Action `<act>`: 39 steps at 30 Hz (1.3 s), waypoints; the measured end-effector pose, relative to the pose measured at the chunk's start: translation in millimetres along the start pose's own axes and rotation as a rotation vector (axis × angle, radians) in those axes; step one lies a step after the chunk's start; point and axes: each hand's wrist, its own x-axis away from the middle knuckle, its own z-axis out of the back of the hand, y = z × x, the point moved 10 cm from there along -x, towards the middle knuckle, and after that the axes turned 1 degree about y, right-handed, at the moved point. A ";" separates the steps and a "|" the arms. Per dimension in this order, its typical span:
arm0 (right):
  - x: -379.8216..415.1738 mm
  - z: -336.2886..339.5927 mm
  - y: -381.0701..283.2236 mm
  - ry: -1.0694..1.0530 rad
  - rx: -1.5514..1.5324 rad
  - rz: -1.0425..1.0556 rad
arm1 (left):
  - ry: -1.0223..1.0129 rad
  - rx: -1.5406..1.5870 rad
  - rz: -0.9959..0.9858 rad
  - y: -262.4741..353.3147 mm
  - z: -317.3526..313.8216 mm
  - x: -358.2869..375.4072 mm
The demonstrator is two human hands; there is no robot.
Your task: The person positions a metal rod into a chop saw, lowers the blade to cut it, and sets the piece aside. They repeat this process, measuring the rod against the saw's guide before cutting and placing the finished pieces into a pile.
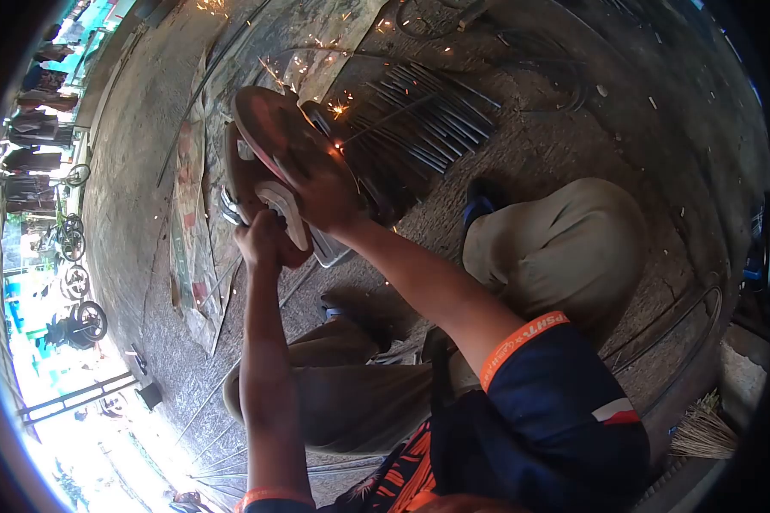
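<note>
A chop saw (246, 175) with a large round reddish disc or guard (269, 128) stands on the ground in front of me. My left hand (263, 242) is wrapped round its handle, beside a pale curved part (284, 212). Close to the disc, my right hand (327, 198) has its fingers bent in shadow; what they grip is hidden. A thin metal rod (393, 120) reaches toward a glowing spot at the disc's edge. Sparks (338, 111) fly up and away from there. Several dark cut rods (441, 128) lie side by side just right of the saw.
My bent knee (573, 239) is at the right and a shoe (481, 201) sits near the rods. A worn flat sheet (192, 231) lies left of the saw. Long thin rods (214, 436) cross the floor. A straw broom (704, 432) is at lower right; parked motorcycles (79, 323) stand far left.
</note>
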 end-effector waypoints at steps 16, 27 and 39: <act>-46.2 -12.8 -15.3 -0.051 -0.019 -0.125 | -0.285 0.380 0.131 -2.7 7.8 -76.4; 151.3 32.7 17.1 0.509 -0.198 -0.533 | -0.316 0.337 0.176 52.3 -1.5 -74.6; 355.2 -100.6 116.9 0.305 -1.593 -1.855 | -0.399 0.056 0.221 92.8 -1.0 -108.4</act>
